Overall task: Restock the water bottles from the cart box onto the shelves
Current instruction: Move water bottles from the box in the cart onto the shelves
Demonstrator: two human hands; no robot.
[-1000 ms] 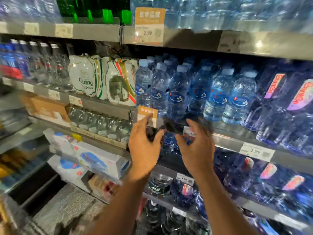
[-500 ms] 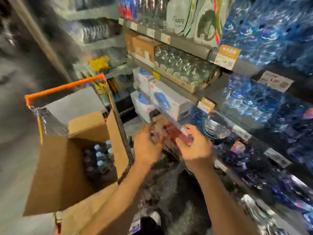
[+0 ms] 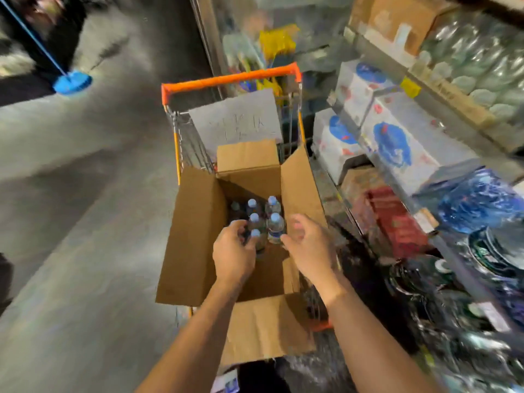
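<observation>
Bottles (image 3: 262, 219) are standing upright in a small cluster at the far end of the box (image 3: 195, 236), pale blue caps up, clear bodies with a blue label showing on the right-hand one. The box is sitting open in the cart (image 3: 229, 78), flaps splayed outward, and its near half is showing bare cardboard floor, so I judge much of the stock is already out.

The step in hand looks like a fresh pick-up. The left hand (image 3: 234, 255) is reaching down into the box with its fingers curling at the nearest bottles; whether they are actually gripping one I cannot tell, since the fingertips are hidden behind the caps. The right hand (image 3: 307, 246) is hovering just right of the cluster, grip wide, fingers spread and holding nothing, thumb close to the labelled bottle.

The next move is probably calling for each hand to close round a bottle's shoulder, lift straight up clear of the flaps, then swing right toward the shelves (image 3: 442, 154), where packaged goods are blurring past.
</observation>
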